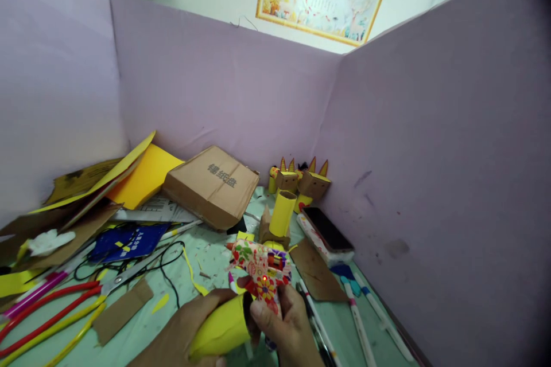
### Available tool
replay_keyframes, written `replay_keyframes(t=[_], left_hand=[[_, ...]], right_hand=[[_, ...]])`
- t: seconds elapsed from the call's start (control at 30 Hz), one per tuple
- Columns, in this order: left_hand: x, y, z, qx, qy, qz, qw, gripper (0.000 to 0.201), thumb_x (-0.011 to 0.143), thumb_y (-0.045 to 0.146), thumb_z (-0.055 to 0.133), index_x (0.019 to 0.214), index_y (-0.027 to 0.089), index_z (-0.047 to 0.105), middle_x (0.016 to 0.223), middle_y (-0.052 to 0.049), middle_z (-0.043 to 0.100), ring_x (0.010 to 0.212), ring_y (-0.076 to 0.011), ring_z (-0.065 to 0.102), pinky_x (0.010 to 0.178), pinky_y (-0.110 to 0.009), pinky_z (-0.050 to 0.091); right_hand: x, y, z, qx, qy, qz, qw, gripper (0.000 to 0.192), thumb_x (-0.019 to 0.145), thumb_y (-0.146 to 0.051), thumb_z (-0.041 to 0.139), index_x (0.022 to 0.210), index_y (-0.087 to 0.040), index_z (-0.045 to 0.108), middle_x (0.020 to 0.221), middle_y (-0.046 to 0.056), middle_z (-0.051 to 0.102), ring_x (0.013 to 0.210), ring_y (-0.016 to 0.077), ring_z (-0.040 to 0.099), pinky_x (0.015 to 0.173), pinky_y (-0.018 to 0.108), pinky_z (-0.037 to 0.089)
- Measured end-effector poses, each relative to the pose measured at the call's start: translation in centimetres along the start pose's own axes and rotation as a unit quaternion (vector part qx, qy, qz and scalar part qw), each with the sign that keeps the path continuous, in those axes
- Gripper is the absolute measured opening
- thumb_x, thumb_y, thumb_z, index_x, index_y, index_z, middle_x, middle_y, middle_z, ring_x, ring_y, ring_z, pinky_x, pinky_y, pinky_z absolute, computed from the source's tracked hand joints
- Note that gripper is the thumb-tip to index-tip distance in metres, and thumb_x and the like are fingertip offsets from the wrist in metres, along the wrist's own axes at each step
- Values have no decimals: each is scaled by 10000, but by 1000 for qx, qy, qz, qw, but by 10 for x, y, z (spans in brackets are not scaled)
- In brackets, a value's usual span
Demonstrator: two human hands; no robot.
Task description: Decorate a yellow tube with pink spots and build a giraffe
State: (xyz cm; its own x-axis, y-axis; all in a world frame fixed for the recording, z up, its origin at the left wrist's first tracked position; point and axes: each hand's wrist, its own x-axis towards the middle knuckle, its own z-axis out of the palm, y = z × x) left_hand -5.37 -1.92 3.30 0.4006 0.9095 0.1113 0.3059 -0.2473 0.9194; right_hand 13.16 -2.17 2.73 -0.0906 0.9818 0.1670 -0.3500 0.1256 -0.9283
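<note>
My left hand [181, 327] grips a rolled yellow paper tube [221, 330] near the bottom edge of the view. My right hand [290, 332] holds a glue gun [260, 266] covered in a red floral print, with a small red light glowing on its body. The gun's nozzle end points left and up, above the tube's open dark end. Just beyond the gun stands another yellow paper tube [282, 213] set on a brown cardboard piece. Two cardboard-and-yellow paper figures with pointed ears [301, 180] stand in the back corner.
Purple partition walls [430, 155] close in the desk on three sides. A flattened cardboard box [213, 186], yellow paper sheets [142, 175], scissors [124, 278], a black cord, coloured straws [47, 309], several marker pens [359, 315] and a phone on a case [327, 229] lie about.
</note>
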Motion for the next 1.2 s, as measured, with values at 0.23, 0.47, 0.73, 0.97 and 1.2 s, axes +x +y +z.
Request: replay_keyframes(t=[0.23, 0.47, 0.73, 0.97, 1.2], left_hand=[[8, 16, -14, -69, -151, -31, 986, 789, 553, 401, 792, 1278, 230, 529, 1235, -64, 619, 1094, -314, 557, 913, -365, 458], [12, 20, -3, -95, -130, -44, 986, 507, 559, 324, 761, 1017, 153, 630, 962, -40, 672, 876, -229, 588, 791, -312, 462], [24, 7, -8, -13, 102, -66, 992, 485, 554, 155, 671, 1028, 171, 567, 952, -18, 633, 901, -221, 555, 805, -322, 440], [29, -16, -13, -321, 80, -81, 940, 500, 488, 310, 776, 919, 151, 578, 853, -43, 607, 802, -203, 567, 695, -316, 444], [28, -22, -5, -373, 47, -83, 923, 560, 464, 282, 813, 944, 143, 560, 829, -44, 624, 742, -178, 577, 660, -289, 445]], right_hand=[[-7, -4, 3, 2, -11, 4, 1000, 345, 687, -475, 725, 829, -162, 694, 542, 0, 561, 477, 105, 486, 460, 220, 372], [-9, -10, 4, -20, 31, -11, 999, 385, 654, -449, 752, 903, -158, 712, 657, 56, 670, 529, 140, 548, 493, 257, 420], [11, -31, -37, -87, 138, -32, 986, 335, 659, -442, 762, 749, -173, 584, 498, -31, 518, 394, 69, 363, 349, 182, 245], [11, -26, -40, -157, 123, -9, 980, 354, 628, -441, 784, 694, -167, 570, 504, -23, 511, 429, 83, 385, 374, 202, 271], [8, -22, -37, -167, 41, 22, 985, 408, 660, -479, 749, 577, -180, 483, 487, -26, 496, 404, 70, 365, 384, 209, 268]])
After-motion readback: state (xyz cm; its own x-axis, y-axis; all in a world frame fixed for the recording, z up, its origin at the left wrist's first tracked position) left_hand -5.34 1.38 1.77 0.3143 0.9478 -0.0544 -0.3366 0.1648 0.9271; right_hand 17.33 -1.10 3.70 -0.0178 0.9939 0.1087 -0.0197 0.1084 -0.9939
